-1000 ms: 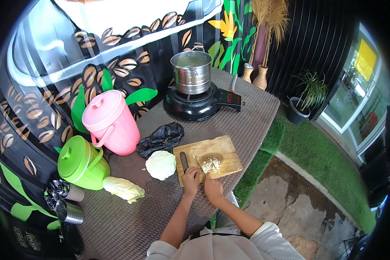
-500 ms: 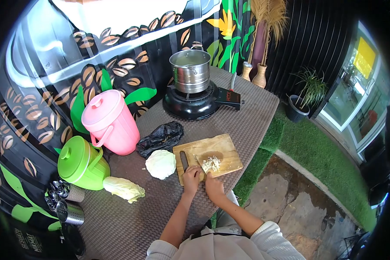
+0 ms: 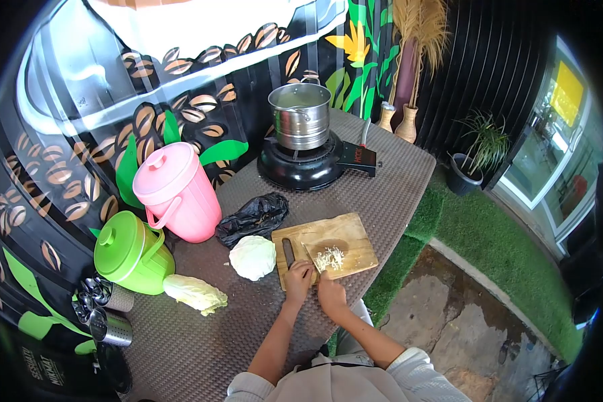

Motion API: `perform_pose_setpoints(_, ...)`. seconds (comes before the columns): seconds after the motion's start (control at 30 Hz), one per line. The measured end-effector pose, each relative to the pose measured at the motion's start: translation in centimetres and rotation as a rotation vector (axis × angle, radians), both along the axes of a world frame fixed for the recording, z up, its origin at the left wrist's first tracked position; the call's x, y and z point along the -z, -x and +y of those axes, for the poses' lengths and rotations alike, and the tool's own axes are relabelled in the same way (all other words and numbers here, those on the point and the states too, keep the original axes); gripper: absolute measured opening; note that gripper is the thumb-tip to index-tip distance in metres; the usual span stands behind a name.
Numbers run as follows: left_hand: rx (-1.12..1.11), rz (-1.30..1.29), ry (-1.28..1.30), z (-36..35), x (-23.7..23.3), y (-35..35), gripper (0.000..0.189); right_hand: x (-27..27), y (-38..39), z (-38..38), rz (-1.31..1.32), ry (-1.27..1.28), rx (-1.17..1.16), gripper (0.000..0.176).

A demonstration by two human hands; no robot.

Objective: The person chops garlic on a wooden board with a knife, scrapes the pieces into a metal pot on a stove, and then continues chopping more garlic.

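Observation:
A wooden cutting board (image 3: 358,234) lies near the table's front edge with a small heap of finely cut pale pieces (image 3: 329,258) on it. My right hand (image 3: 331,293) is closed around the handle of a knife, whose thin blade (image 3: 311,256) points away from me across the board. Just left of the blade, my left hand (image 3: 298,278) presses its bent fingers down on the board; what they hold is hidden beneath them. A round cabbage (image 3: 253,258) sits left of the board. Farther left lies a napa cabbage (image 3: 195,295).
A steel pot (image 3: 301,120) stands on a black portable stove (image 3: 298,167) at the back. A black plastic bag (image 3: 253,218) lies behind the round cabbage. Pink (image 3: 181,194) and green (image 3: 132,258) lidded jugs stand left, near a steel cutlery holder (image 3: 111,328).
The whole view has shifted slightly, so things appear a little lower and to the right. Both hands keep nearly the same place on the board, the knife still in the right one.

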State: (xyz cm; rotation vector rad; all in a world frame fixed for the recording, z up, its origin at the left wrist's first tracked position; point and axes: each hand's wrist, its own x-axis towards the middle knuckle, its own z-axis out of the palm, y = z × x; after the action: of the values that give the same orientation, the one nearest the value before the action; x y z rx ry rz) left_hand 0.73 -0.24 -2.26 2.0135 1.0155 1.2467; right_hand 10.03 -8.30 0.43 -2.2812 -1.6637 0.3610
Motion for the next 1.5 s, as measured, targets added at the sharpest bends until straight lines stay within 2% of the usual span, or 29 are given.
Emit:
perform_pose_setpoints(0.2,0.001,0.001,-0.002,-0.2,-0.2,-0.2,0.007,-1.1,-3.4,1.2,0.122,0.014,-0.075,0.030)
perform_pose_setpoints(0.27,0.003,-0.015,-0.014,-0.3,-0.1,-0.1,0.008,-0.3,-4.5,1.0,0.299,-0.020,-0.101,0.036)
perform_pose_setpoints(0.4,-0.008,-0.001,-0.008,-0.4,-0.2,-0.2,0.008,1.6,-4.9,-0.7,0.358,-0.110,-0.064,0.039)
perform_pose_setpoints(0.57,0.022,-0.001,-0.001,-0.4,-0.5,-0.1,0.011,-0.1,-4.6,-1.7,0.391,-0.054,0.044,0.037)
perform_pose_setpoints(0.7,0.064,-0.071,0.135,-0.1,0.5,-0.3,0.015,-0.7,-5.6,-1.5,0.416,-0.093,0.085,0.037)
perform_pose_setpoints(0.77,0.081,-0.136,0.202,-0.1,0.5,-1.0,0.016,1.4,-6.9,-0.9,0.320,-0.404,-0.058,0.036)
perform_pose_setpoints(0.8,0.072,-0.230,0.286,-0.5,-0.4,-1.5,0.016,0.5,-7.1,-1.1,0.318,-0.402,-0.059,0.036)
perform_pose_setpoints(0.87,0.061,-0.323,0.368,-1.1,-1.3,-2.2,0.016,-2.7,-7.3,-1.5,0.837,-0.023,0.123,0.033)
perform_pose_setpoints(0.97,0.047,-0.267,0.267,-1.1,-1.8,-2.8,0.018,-2.2,-8.3,-1.6,0.992,-0.006,0.145,0.033)
perform_pose_setpoints(1.03,-0.005,-0.039,-0.027,-1.0,-1.5,-2.7,0.019,-1.7,-8.9,-1.7,1.022,-0.040,0.121,0.033)
perform_pose_setpoints(1.17,-0.101,0.062,-0.106,-1.3,-1.7,-2.5,0.023,-1.7,-9.4,-2.1,1.077,-0.060,0.129,0.031)
perform_pose_setpoints(1.23,-0.138,-0.001,0.244,-1.8,-2.0,-2.5,0.029,-2.0,-10.0,-2.1,1.046,-0.075,0.137,0.031)
perform_pose_setpoints(1.3,-0.155,-0.009,0.298,-1.8,-1.3,-2.4,0.032,-0.3,-10.5,-2.2,1.018,-0.081,0.148,0.031)
perform_pose_setpoints(1.37,-0.172,-0.027,0.349,-1.8,-1.1,-2.6,0.034,4.2,-11.6,-1.4,0.446,-0.395,0.052,0.029)
perform_pose_setpoints(1.4,-0.146,-0.041,0.405,-1.8,-1.1,-2.9,0.034,3.2,-11.5,-1.6,0.442,-0.395,0.047,0.029)
perform_pose_setpoints(1.47,-0.125,-0.060,0.462,-1.8,-1.0,-3.5,0.034,-0.9,-10.4,-2.6,0.210,-0.038,0.173,0.029)
perform_pose_setpoints(1.5,-0.138,-0.072,0.431,-1.8,-0.9,-3.9,0.033,-1.0,-10.3,-2.7,0.210,-0.037,0.169,0.029)
